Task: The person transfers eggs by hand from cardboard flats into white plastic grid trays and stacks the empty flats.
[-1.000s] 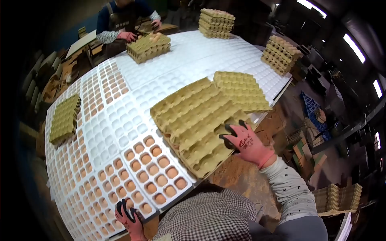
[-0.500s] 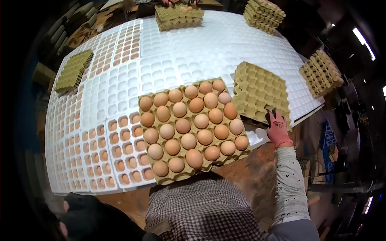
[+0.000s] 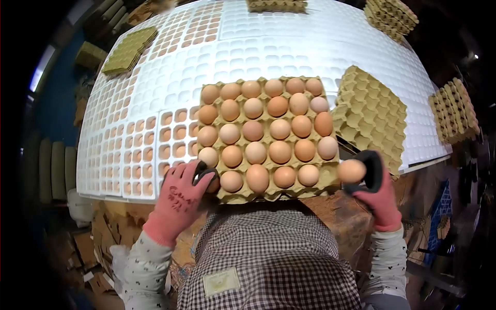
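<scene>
A pulp egg tray (image 3: 326, 176) full of brown eggs lies in front of me, and the cup at its near right corner is bare. Just off that corner, my right hand (image 3: 381, 192), in a pink and black glove, is closed around a brown egg (image 3: 352, 171). At the near left corner, my left hand (image 3: 181, 199), gloved the same way, has its fingers curled over a corner egg (image 3: 213, 185), mostly hidden by them. Bare pulp trays (image 3: 371, 118) lie tilted to the right of the full tray.
White plastic trays (image 3: 253, 51) with square cups cover the table; several at the left hold eggs. Stacked pulp trays stand at the far left (image 3: 129, 50), back (image 3: 276, 5), back right (image 3: 391, 19) and right (image 3: 454, 111). Cardboard pieces (image 3: 106, 232) lie below left.
My right hand has left the bare pulp trays and now holds an egg. My left hand has come up to the full tray's near left corner. The view has shifted.
</scene>
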`<state>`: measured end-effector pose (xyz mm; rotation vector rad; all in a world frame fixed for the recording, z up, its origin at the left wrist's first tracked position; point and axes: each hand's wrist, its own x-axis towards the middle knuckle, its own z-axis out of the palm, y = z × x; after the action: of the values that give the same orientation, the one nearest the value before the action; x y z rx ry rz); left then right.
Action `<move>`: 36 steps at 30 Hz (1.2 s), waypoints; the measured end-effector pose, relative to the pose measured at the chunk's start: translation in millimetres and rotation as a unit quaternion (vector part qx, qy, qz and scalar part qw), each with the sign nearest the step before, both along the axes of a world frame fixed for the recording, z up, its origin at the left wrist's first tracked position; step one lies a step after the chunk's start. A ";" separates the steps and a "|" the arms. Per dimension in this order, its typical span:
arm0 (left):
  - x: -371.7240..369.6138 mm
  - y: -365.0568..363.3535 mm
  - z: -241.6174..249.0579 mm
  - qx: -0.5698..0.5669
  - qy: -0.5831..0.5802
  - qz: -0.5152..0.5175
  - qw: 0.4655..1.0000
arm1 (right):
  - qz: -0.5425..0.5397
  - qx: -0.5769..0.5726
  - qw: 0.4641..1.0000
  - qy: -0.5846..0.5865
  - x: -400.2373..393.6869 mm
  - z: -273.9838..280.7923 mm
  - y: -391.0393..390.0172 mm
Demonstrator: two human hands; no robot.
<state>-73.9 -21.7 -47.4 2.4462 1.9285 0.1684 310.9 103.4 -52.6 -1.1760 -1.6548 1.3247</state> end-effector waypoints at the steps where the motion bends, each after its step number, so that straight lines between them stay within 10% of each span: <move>1: -3.6 -1.8 -8.7 0.030 -0.014 -0.004 0.999 | -0.022 -0.151 0.980 0.125 -6.4 22.8 2.0; 4: -18.7 -2.1 -11.4 0.007 -0.276 0.039 0.960 | 0.061 -0.140 0.986 0.070 -4.7 14.7 10.4; 6: -9.3 2.9 -9.8 -0.016 -0.658 0.199 0.726 | 0.149 0.119 0.943 -0.272 -47.7 37.4 0.9; 9: -5.0 12.9 -6.7 -0.060 -0.588 0.123 0.798 | 0.159 0.332 0.790 -0.490 -71.5 19.3 -5.9; 11: 16.2 14.3 -6.9 -0.022 -0.246 0.044 0.968 | 0.141 0.284 0.838 -0.444 -74.0 23.0 -7.9; 13: 35.7 11.7 -6.9 0.004 -0.072 0.056 0.996 | 0.148 0.216 0.883 -0.388 -80.6 31.6 -12.3; 17: 25.4 16.9 7.3 0.037 -0.228 -0.002 0.973 | 0.151 0.264 0.838 -0.454 -112.2 28.5 -34.2; 20: 33.2 40.8 7.6 0.057 -0.119 -0.041 0.990 | 0.122 0.267 0.849 -0.440 -123.6 23.1 -28.6; 23: 54.8 47.5 8.9 0.031 -0.042 -0.035 0.998 | 0.042 0.088 0.986 -0.133 -114.9 23.7 -11.2; 27: 39.0 52.4 -4.9 0.004 -0.168 -0.071 0.983 | -0.037 -0.143 0.976 0.160 -127.4 38.4 -1.5; 30: -6.0 51.9 -2.5 -0.033 -0.376 -0.026 0.926 | -0.009 -0.070 0.997 0.016 -162.3 42.3 11.2; 36: -194.8 81.2 -71.1 0.143 -0.422 0.260 0.857 | 0.192 0.053 0.974 -0.109 -324.5 41.8 42.2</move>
<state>-268.7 59.5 -118.5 1.4123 2.0770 1.3501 -13.6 145.6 -10.7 -0.9983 -2.1702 1.3495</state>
